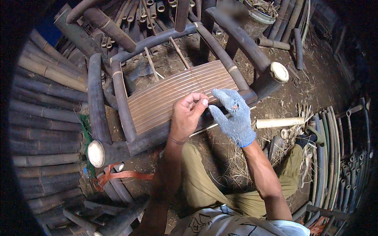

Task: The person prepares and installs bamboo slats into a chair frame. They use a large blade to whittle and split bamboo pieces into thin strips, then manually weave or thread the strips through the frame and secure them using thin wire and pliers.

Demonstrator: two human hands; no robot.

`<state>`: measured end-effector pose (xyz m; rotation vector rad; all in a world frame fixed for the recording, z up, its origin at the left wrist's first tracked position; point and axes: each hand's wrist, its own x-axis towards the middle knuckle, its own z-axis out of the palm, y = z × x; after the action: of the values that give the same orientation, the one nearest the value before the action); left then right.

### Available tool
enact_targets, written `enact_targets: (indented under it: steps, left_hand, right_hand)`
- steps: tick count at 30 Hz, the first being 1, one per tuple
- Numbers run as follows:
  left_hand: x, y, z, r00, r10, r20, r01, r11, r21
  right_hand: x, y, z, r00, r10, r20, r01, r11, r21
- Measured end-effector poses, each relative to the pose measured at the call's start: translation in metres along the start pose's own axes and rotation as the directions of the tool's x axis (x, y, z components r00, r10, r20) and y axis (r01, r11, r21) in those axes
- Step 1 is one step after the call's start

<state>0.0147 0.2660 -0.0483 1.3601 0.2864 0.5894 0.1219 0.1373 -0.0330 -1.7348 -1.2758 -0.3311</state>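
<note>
A dark bamboo chair frame stands in front of me, and its seat of narrow brown bamboo slats (177, 92) fills the near part of the opening. Over the seat's near edge, my bare left hand (186, 114) is pinched round a thin brown strand (197, 80) that runs up across the slats. My right hand (235, 116), in a grey knit glove with a hole in it, is just beside it. Its thumb and fingers are apart, and I see nothing held in it. Two thin crosspieces, one of them a stick (180, 53), reach from the slats to the far rail (157, 40).
Dark bamboo poles (47, 137) are stacked along the left. An orange strap (126, 175) lies below the chair's near left corner. A pale split bamboo piece (280, 122) and shavings (236, 165) are on the ground to the right. More poles (327, 157) line the right side.
</note>
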Motion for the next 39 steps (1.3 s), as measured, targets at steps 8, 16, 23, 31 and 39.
enact_targets:
  steps: [8, 16, 23, 31, 39]
  left_hand:
    - [0.001, -0.002, -0.007, 0.996, -0.059, -0.066, 0.066, 0.992, 0.104]
    - [-0.002, 0.009, 0.004, 0.998, 0.024, -0.051, -0.016, 0.987, 0.162]
    - [0.000, 0.010, 0.003, 0.954, 0.274, 0.117, -0.294, 0.794, 0.533]
    - [0.001, 0.001, -0.001, 0.990, 0.139, -0.028, -0.125, 0.947, 0.295]
    - [0.000, 0.010, 0.008, 0.982, 0.099, -0.161, -0.026, 0.914, 0.404]
  right_hand:
    - [0.010, 0.007, 0.001, 0.996, 0.016, -0.093, -0.031, 0.985, -0.167]
    - [-0.002, -0.004, -0.006, 0.994, -0.075, 0.083, 0.083, 0.991, -0.104]
    - [0.009, -0.002, -0.010, 0.913, 0.357, 0.199, -0.394, 0.897, 0.201]
    - [-0.002, 0.011, 0.008, 0.986, 0.141, 0.089, -0.150, 0.983, 0.104]
    - [-0.003, 0.010, 0.012, 0.979, 0.189, 0.077, -0.194, 0.979, 0.068]
